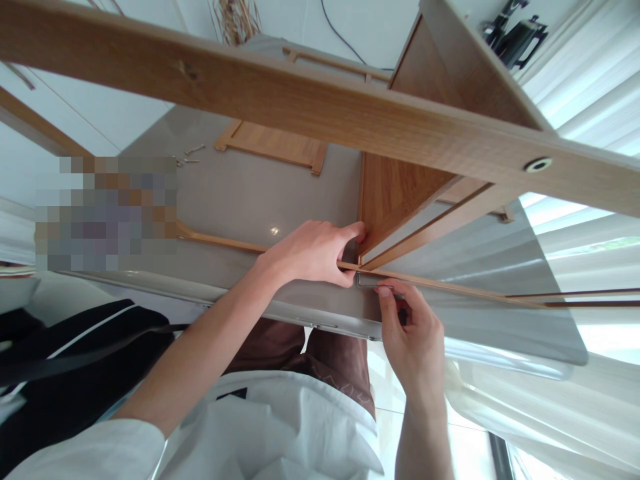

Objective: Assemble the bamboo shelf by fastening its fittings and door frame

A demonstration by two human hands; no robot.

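My left hand (320, 250) is wrapped round the joint where a thin wooden rail (450, 288) meets an upright wooden panel (395, 193). Its thumb and fingers lie on either side of the wood. Just right of it, my right hand (413, 330) pinches a thin metal hex key (369, 285) between thumb and fingers. The key's bent end reaches to the rail beside the joint; whether it sits in a screw I cannot tell. Above both hands, a thick wooden beam (300, 110) with a round metal-rimmed hole (538, 165) crosses the view.
A grey glossy table (225, 193) lies under the frame. On it are a loose wooden panel (275, 148) and several small screws (193, 159). Another person in black clothing (90, 340) is at the left. A black pot (523, 41) stands at the back right, near white curtains (600, 80).
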